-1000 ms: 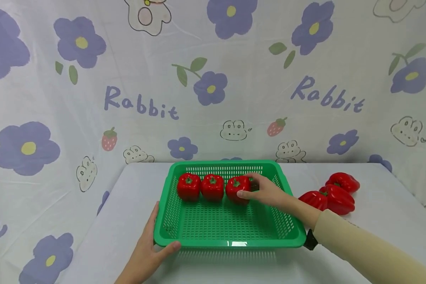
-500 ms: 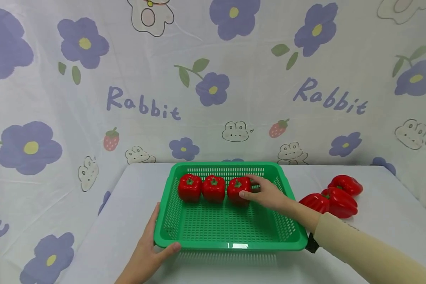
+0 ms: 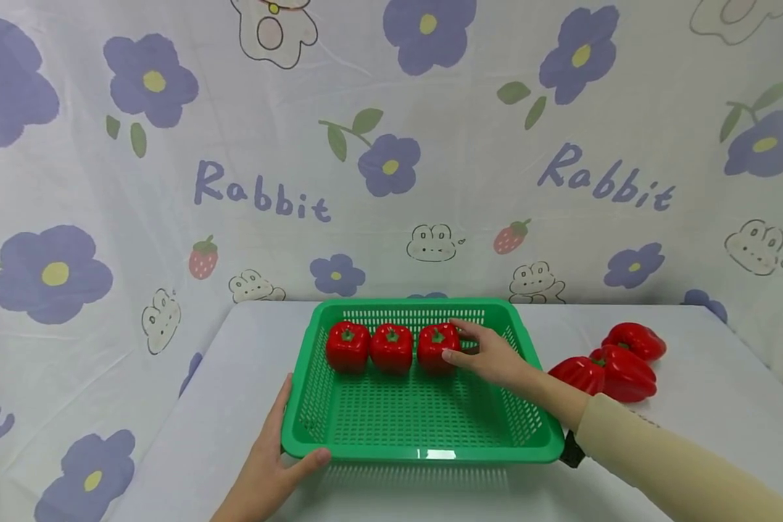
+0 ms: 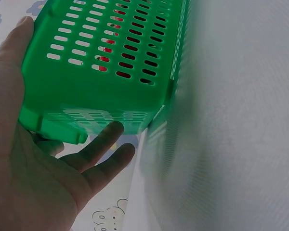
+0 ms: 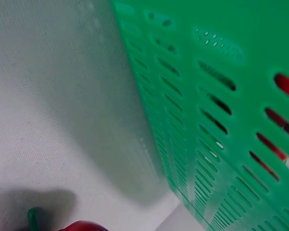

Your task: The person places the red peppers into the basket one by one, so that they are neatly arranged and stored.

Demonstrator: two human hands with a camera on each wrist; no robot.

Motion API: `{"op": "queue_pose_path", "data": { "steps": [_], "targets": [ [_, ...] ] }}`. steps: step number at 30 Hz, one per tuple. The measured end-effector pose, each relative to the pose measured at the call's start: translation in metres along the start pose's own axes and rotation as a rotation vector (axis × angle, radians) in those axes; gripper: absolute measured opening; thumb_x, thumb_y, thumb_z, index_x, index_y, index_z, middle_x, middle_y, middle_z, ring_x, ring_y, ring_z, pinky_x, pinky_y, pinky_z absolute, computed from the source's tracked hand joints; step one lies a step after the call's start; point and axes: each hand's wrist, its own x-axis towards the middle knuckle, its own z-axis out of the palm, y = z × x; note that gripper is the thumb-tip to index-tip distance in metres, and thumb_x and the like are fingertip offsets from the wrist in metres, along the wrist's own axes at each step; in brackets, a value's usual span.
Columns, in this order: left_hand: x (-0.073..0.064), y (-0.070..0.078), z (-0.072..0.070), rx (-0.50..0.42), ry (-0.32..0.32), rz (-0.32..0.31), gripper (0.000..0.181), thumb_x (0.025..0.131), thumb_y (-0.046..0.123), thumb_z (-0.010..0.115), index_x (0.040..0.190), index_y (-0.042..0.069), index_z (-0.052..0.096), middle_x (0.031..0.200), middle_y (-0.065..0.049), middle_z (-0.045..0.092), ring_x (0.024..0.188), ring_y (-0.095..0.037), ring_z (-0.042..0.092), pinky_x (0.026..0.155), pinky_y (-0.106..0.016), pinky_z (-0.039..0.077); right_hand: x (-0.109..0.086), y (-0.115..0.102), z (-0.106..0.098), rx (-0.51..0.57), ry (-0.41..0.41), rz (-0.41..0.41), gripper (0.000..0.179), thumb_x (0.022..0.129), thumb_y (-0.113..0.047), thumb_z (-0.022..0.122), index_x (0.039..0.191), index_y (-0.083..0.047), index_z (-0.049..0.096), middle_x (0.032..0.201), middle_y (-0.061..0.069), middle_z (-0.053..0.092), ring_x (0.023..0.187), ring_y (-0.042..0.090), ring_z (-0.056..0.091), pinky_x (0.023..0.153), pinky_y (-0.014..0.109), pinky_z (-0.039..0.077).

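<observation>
Green rectangular slotted-plastic basket [image 3: 424,454] is sitting on the white cloth-covered desk [image 3: 196,449], its far rim lying near the flower-and-rabbit printed backdrop cloth [image 3: 372,246]. Slotted floor is showing in front of the pepper row and to its right, up to the right wall. Left hand [image 3: 267,464] is bracing the near-left corner, thumb resting on the rim, fingers spreading along the outside. Right hand [image 3: 492,357] is reaching over the right wall, pinching the third glossy red blocky bell pepper [image 3: 434,348] between thumb and fingers; that pepper is standing stem up inside the basket, right end of the row. Left pepper [image 3: 347,349] and middle pepper [image 3: 391,351] are standing just beside, stems up. Three loose red peppers [image 3: 628,373] are lying clustered on the desk right of the basket, the forearm partly covering the nearest. Pale yellow sleeve [image 3: 672,449] is crossing the near-right side. Versus one second ago: layout's matching, right thumb tip is sitting slightly closer to the pepper's right edge.
</observation>
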Motion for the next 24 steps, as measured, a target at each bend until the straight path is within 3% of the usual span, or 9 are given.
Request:
{"op": "queue_pose_path", "data": {
  "steps": [6,17,24],
  "targets": [
    [-0.0012,-0.0006,0.0006,-0.006,0.002,0.007,0.104,0.086,0.037,0.077,0.156,0.04,0.001,0.161,0.003,0.013,0.143,-0.026,0.023,0.106,-0.056,0.033,-0.0008,-0.0015,0.0008,0.034,-0.001,0.008,0.067,0.093,-0.017,0.07,0.152,-0.009,0.038,0.14,0.025,0.048,0.096,0.028,0.066,0.072,0.042,0.058],
    [-0.0001,0.0013,0.0015,0.0,0.009,0.01,0.104,0.086,0.038,0.076,0.156,0.039,0.0,0.162,0.002,0.012,0.144,-0.026,0.021,0.107,-0.057,0.031,-0.0009,-0.0012,-0.0004,0.035,-0.004,-0.003,0.071,0.091,-0.014,0.072,0.153,-0.009,0.037,0.138,0.026,0.049,0.087,0.025,0.066,0.069,0.044,0.058],
    [-0.0017,0.0025,0.0014,-0.01,0.009,-0.003,0.103,0.086,0.038,0.076,0.158,0.035,0.002,0.161,0.002,0.014,0.142,-0.027,0.024,0.106,-0.058,0.033,-0.0029,-0.0014,-0.0006,0.024,-0.005,-0.005,0.077,0.09,-0.019,0.074,0.155,-0.008,0.032,0.14,0.026,0.048,0.103,0.033,0.064,0.073,0.038,0.058]
  ]
}}
